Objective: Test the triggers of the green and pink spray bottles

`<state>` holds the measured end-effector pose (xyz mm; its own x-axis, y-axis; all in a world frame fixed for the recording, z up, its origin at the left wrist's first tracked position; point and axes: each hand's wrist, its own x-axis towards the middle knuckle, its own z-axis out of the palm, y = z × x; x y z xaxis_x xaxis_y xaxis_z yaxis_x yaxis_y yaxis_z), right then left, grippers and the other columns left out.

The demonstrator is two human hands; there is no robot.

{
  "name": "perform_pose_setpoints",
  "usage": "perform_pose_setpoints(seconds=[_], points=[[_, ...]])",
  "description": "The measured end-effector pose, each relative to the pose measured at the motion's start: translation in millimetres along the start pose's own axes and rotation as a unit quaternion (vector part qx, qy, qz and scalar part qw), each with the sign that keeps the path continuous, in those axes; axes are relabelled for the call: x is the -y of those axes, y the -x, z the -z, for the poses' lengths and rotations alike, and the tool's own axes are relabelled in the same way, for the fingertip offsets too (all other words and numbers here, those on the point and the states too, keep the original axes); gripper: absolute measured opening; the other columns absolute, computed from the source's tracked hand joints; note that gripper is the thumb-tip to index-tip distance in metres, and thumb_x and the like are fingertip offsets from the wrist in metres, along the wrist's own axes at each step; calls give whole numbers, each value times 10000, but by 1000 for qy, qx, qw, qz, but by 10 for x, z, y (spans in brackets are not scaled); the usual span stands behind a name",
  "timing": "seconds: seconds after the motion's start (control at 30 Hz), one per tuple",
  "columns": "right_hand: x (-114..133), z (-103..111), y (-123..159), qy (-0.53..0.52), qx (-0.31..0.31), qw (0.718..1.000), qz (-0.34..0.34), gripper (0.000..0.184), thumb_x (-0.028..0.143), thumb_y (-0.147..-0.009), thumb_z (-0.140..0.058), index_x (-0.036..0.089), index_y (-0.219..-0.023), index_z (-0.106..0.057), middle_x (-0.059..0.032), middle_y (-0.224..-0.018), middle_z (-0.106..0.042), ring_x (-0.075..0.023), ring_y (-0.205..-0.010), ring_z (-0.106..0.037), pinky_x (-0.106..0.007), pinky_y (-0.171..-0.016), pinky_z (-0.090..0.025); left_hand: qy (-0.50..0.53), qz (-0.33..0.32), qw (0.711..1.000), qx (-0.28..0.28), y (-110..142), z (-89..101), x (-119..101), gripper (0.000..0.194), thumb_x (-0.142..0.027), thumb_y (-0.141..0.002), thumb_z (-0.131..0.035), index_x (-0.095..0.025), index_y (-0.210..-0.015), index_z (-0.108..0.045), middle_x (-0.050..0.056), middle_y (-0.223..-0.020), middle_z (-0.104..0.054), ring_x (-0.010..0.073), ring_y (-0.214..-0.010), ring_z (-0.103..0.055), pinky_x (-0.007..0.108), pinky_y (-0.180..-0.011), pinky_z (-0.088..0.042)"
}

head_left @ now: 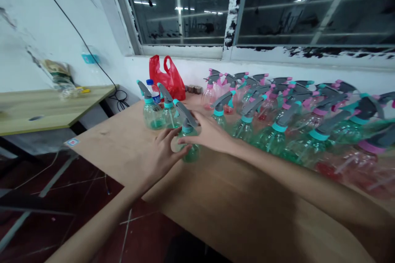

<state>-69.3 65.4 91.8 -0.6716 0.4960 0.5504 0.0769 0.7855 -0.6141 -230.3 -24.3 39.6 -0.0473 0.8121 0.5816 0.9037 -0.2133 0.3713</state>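
Observation:
A clear green spray bottle (191, 154) with a turquoise collar and grey trigger head stands upright on the table in front of me. My right hand (211, 133) curls round its neck from the right, the thumb crossing the front and the other fingers partly hidden behind the head. From the left, my left hand (166, 150) holds the bottle's side between thumb and index finger, the remaining fingers loosely bent. Just beyond are two similar bottles, a green spray bottle (169, 117) and another green spray bottle (153, 115) farther left.
Rows of green and pink spray bottles (274, 137) crowd the table's right side. At the back sit a red plastic bag (168, 78) and a blue-capped bottle (153, 90). The brown tabletop (117, 156) ends at the left; a separate desk (46, 109) stands beyond.

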Motion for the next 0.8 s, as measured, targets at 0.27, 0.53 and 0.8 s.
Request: perform_pose_setpoints(seconds=[0.27, 0.53, 0.8], points=[[177, 722, -54, 172, -18, 985, -24, 423, 562, -740, -657, 176, -913, -669, -25, -709, -669, -175, -637, -608, -304, -596, -445, -77, 15, 997, -3, -371, -126, 167, 456, -446, -802, -663, -192, -1152, -516, 92, -1063, -667, 289, -987, -612, 438, -840, -425], [38, 880, -208, 455, 64, 886, -64, 664, 685, -749, -557, 147, -1136, -602, -92, -759, -715, -277, -706, -657, -314, -554, -394, -171, -6, 985, 24, -677, -94, 122, 412, -446, -784, -682, -163, -1077, -618, 125, -1071, -651, 350, -1054, -544, 463, -859, -396], [-85, 703, -254, 511, 79, 853, -74, 619, 629, -807, -535, 91, -1097, -634, -178, -823, -719, -357, -797, -667, -374, -606, -427, -204, -9, 978, 27, -803, -153, 165, 430, -457, -781, -682, -185, -1110, -627, 104, -1056, -641, 336, -1037, -543, 454, -864, -403]])
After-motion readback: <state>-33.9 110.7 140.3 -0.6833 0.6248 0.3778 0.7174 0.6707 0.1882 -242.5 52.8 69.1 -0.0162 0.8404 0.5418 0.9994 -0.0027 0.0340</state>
